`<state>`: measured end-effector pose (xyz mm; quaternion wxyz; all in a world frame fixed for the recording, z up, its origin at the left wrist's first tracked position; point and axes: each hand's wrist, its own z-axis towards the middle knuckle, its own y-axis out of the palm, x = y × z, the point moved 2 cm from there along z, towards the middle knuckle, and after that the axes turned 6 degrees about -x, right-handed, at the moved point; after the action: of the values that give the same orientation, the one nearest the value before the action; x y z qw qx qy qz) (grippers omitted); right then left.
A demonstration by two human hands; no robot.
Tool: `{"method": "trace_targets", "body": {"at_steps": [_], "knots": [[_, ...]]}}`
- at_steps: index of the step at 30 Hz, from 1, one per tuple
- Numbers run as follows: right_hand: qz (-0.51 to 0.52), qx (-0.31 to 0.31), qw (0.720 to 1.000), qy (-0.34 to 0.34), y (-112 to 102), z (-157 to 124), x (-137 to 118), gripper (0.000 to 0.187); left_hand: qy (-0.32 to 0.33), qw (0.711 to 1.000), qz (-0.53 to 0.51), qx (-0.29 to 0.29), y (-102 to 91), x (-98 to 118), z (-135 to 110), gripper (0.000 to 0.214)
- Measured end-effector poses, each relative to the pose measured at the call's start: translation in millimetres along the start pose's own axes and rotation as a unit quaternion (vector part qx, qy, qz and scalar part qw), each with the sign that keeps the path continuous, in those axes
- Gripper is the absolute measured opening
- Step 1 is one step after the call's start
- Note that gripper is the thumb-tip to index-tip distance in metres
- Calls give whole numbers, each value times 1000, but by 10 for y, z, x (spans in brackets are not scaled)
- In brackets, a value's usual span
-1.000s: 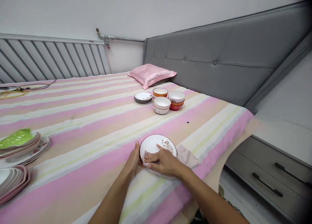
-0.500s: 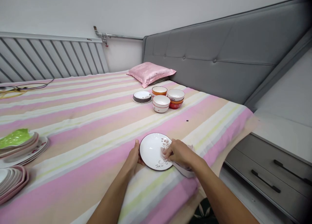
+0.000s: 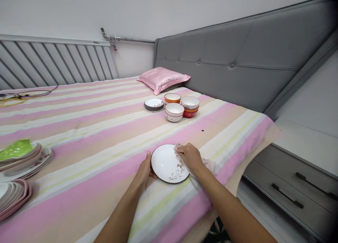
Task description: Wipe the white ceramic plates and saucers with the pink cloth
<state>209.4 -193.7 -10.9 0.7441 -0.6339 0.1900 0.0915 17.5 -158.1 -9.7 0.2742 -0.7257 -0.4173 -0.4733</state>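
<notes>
A white plate (image 3: 164, 162) with a dark rim and a brown floral pattern is held tilted just over the bed. My left hand (image 3: 146, 168) grips its left edge, thumb on the rim and fingers partly hidden beneath. My right hand (image 3: 190, 157) is closed on a pale pink cloth (image 3: 210, 165), pressing a bunched part of it against the plate's upper right rim. The rest of the cloth trails behind the right wrist.
Beyond the plate stand a stack of small plates (image 3: 154, 105) and several stacked bowls (image 3: 174, 112). At left are piled dishes (image 3: 37, 162), a green leaf-shaped dish (image 3: 18, 149) and pink trays (image 3: 22, 197). A pink pillow (image 3: 163, 79) lies by the headboard (image 3: 211, 56); a nightstand (image 3: 295, 179) is at right.
My right hand has moved the cloth from the plate's right middle up to its upper right rim, uncovering more of the floral pattern. My left hand keeps its grip.
</notes>
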Motion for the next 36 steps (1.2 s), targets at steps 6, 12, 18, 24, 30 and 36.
{"method": "trace_targets", "body": {"at_steps": [6,12,18,24,30,36], "knots": [[49,-31,995,-82,123,58,-178,31,7,1000,0,11,-4,-48,54,65],[122,-122,969,-174,145,-64,-410,43,3,1000,-17,8,-20,-91,95,67],[168,-209,939,-216,71,-212,-571,47,1,1000,-20,-5,-22,-100,112,70],[211,-228,928,-205,-82,-368,-570,63,8,1000,-17,-21,-22,-91,91,70],[267,-217,927,-150,-157,-362,-474,63,22,1000,-8,-21,-19,-69,48,64],[181,-131,971,-81,-161,-253,-214,54,31,999,23,-16,-22,-36,12,50]]}}
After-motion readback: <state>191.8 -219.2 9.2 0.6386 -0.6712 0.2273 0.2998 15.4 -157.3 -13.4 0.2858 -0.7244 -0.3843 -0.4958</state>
